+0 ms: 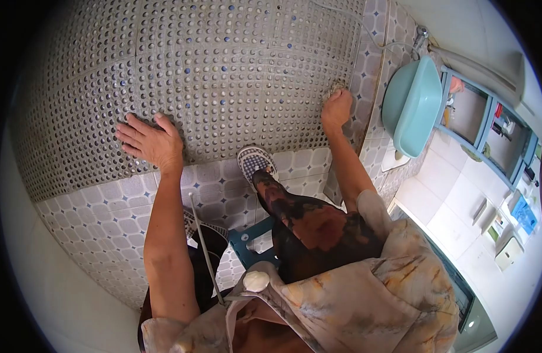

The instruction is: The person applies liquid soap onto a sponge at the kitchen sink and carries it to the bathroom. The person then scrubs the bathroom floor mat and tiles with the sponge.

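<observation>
A grey mat full of round holes [224,76] covers the tiled floor. Flat on its near left part rests my left hand [150,141], fingers spread, holding nothing. At the mat's right edge my right hand [337,110] is closed around a small, rough, beige scrubber [340,88], mostly hidden by the fingers, and presses it to the mat. One checkered shoe [256,162] stands at the mat's near edge, between my hands.
Two turquoise basins [421,106] stand at the right, beside a blue-grey shelf [491,123] with bottles and small items. A teal stool [247,244] is beneath me. A hose runs from a wall tap [422,32] at the upper right.
</observation>
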A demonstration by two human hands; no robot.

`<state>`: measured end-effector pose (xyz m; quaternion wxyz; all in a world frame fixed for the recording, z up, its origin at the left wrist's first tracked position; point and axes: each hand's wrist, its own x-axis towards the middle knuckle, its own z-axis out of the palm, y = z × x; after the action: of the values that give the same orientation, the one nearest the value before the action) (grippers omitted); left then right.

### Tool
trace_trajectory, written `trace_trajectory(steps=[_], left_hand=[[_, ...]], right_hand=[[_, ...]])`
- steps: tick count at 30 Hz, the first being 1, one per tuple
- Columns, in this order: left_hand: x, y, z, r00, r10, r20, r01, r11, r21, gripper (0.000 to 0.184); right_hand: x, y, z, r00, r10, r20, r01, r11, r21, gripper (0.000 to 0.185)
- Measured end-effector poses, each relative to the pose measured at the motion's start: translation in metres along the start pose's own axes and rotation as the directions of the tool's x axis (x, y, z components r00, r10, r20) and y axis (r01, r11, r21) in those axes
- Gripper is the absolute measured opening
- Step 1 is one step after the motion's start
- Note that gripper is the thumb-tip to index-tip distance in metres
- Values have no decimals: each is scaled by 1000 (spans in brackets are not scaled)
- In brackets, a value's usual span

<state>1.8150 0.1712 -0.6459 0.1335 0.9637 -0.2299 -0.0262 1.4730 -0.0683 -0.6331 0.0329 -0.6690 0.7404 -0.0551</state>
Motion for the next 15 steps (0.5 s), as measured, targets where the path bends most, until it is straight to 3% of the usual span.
trace_trajectory(steps=[5,8,15], left_hand=[[0,-2,2,1000,8,-5,-8,1000,10,75],[0,-2,3,1000,9,-14,-9,1000,11,75],[0,-2,2,1000,16,-13,-16,1000,-3,75]], right_hand=[[-1,10,12,990,-40,-135,48,997,58,37],[1,17,4,946,-242,-216,231,970,-76,40],[-6,20,-17,940,-322,-116,324,946,-3,49]])
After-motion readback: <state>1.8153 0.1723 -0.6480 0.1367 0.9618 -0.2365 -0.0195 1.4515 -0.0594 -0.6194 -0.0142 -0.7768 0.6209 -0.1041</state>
